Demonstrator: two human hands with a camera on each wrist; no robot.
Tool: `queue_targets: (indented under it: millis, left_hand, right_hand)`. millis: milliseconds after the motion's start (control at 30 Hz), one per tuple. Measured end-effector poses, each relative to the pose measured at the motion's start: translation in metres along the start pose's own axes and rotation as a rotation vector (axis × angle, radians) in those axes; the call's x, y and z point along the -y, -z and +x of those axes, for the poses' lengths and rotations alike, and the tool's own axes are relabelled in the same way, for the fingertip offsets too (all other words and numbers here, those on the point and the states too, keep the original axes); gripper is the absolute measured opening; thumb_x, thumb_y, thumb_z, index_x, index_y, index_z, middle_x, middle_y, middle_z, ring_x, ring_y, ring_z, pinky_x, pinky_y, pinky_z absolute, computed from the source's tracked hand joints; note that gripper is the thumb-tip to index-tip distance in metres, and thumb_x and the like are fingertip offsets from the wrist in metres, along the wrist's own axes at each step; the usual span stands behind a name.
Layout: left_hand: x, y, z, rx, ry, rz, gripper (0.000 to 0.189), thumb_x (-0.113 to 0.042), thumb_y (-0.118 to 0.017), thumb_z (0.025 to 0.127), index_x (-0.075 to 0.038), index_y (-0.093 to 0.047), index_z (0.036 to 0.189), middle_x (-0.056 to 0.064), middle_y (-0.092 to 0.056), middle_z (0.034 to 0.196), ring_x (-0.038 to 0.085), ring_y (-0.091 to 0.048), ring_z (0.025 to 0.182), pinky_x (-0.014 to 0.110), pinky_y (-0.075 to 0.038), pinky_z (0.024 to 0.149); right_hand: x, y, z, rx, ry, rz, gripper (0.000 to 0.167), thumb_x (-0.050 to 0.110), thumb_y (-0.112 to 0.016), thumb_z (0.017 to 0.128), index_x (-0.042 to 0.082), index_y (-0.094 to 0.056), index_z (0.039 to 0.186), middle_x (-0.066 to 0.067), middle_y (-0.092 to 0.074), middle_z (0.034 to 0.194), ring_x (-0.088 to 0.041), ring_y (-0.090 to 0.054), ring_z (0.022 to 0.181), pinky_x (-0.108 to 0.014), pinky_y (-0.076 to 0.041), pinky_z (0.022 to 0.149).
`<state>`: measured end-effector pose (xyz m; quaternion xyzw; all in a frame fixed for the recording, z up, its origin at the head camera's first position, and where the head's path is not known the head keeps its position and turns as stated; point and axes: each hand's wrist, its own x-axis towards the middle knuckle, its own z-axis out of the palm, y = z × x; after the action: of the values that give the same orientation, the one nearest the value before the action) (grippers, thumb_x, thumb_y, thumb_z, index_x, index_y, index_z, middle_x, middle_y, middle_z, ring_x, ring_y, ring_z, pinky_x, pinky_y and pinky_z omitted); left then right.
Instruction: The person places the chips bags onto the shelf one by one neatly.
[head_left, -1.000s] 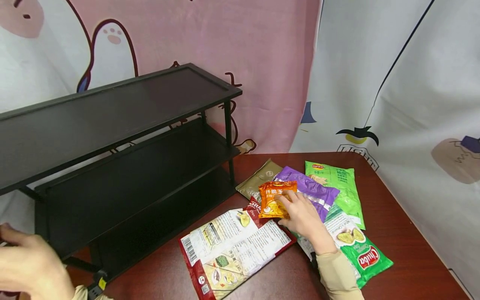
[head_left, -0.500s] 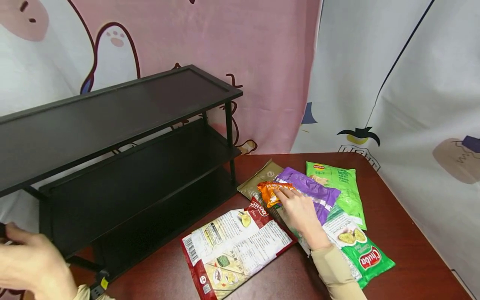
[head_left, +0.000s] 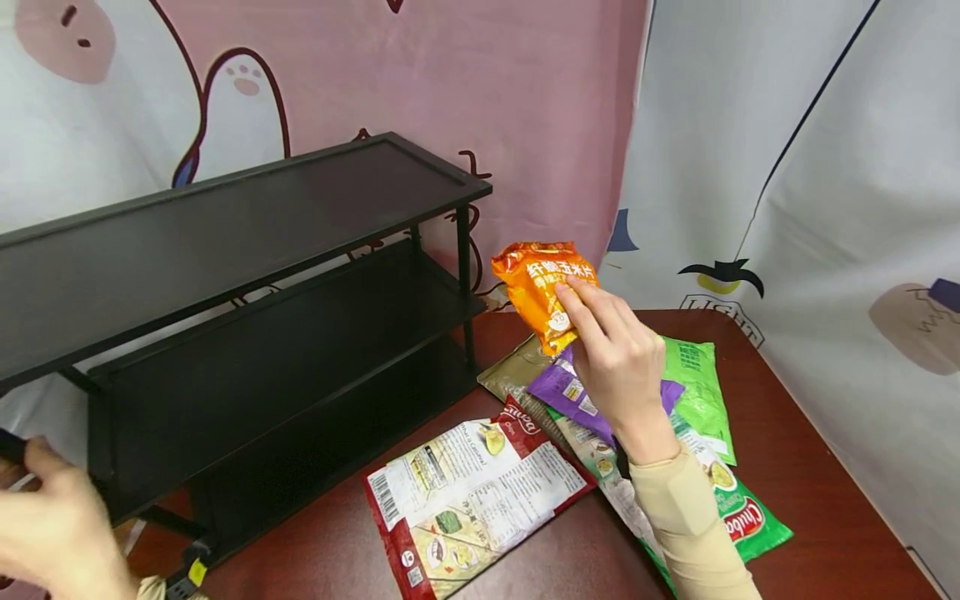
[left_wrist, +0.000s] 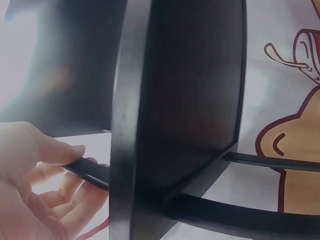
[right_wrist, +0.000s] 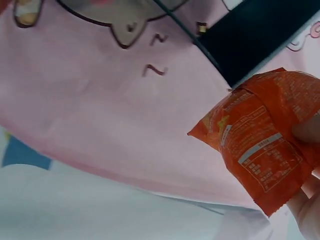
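My right hand [head_left: 621, 362] pinches a small orange chip bag [head_left: 534, 287], raised above the pile of snack bags. In the right wrist view the printed back of that orange bag faces the camera, with the thumb pressed on it. My left hand [head_left: 60, 529] is at the near left end of a black three-tier shelf rack [head_left: 247, 221]. In the left wrist view its thumb and curled fingers hold a thin black bar [left_wrist: 90, 172] of the rack. A purple bag [head_left: 562, 396] lies partly hidden beneath my right wrist.
On the brown table [head_left: 780, 433] lie a red-and-white Chuba chip bag [head_left: 468, 492], a gold-brown bag [head_left: 517, 371], a bright green bag [head_left: 693, 383] and a green-and-white Chuba bag [head_left: 742, 517]. Patterned curtains [head_left: 555, 125] hang behind.
My right hand has lifted the orange bag off the pile, up and toward the rack's right end. The left hand stays at the rack.
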<state>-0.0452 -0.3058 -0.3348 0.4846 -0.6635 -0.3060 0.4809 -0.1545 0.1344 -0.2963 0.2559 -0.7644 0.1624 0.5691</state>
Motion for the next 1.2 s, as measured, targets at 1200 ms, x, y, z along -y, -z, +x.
queue_targets:
  millis: [1200]
  left_hand:
    - [-0.003, 0.004, 0.000, 0.035, 0.104, 0.015, 0.045, -0.048, -0.050, 0.091, -0.020, -0.056, 0.126, -0.013, -0.057, 0.112, 0.031, -0.044, 0.131, 0.041, -0.026, 0.113]
  right_hand:
    - [0.133, -0.087, 0.131, 0.200, 0.507, 0.063, 0.043, 0.012, -0.025, 0.102, 0.017, -0.058, 0.129, -0.001, -0.065, 0.120, -0.018, -0.060, 0.112, -0.030, -0.042, 0.105]
